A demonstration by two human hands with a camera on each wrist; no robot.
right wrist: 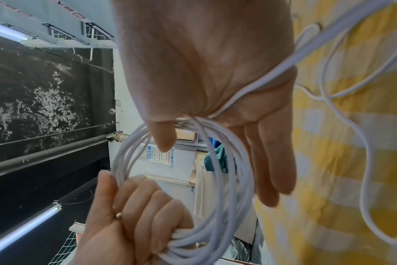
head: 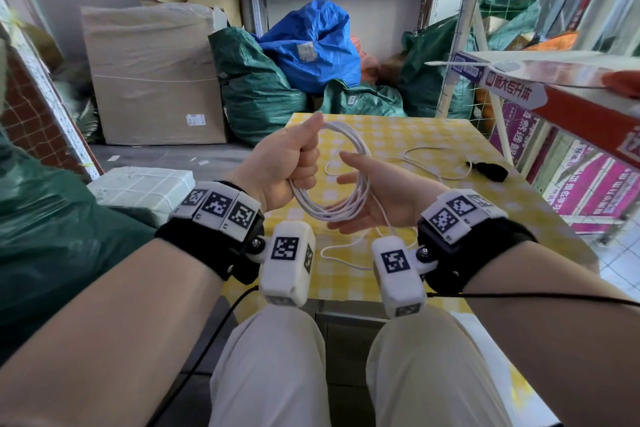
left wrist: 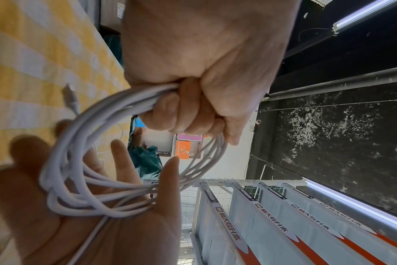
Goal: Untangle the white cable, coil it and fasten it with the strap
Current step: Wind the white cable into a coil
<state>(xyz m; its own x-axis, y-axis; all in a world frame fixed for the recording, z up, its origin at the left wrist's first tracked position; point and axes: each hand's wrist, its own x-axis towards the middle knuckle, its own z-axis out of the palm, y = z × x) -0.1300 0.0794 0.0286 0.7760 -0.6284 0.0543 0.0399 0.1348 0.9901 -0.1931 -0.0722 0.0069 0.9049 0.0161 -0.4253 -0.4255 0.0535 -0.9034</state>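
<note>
Yellow-checked cloth covered the surface (head: 398, 135); above it, left hand (head: 284, 166) fisted around smooth round white cable (head: 349, 208) loops, right hand (head: 377, 194) flat-fingered underneath, black strap (head: 490, 172) beyond.

The right hand (right wrist: 215, 71), fingers straight, cradles the white cable (right wrist: 227, 197) coil gripped by the left hand (right wrist: 134, 220).
</note>
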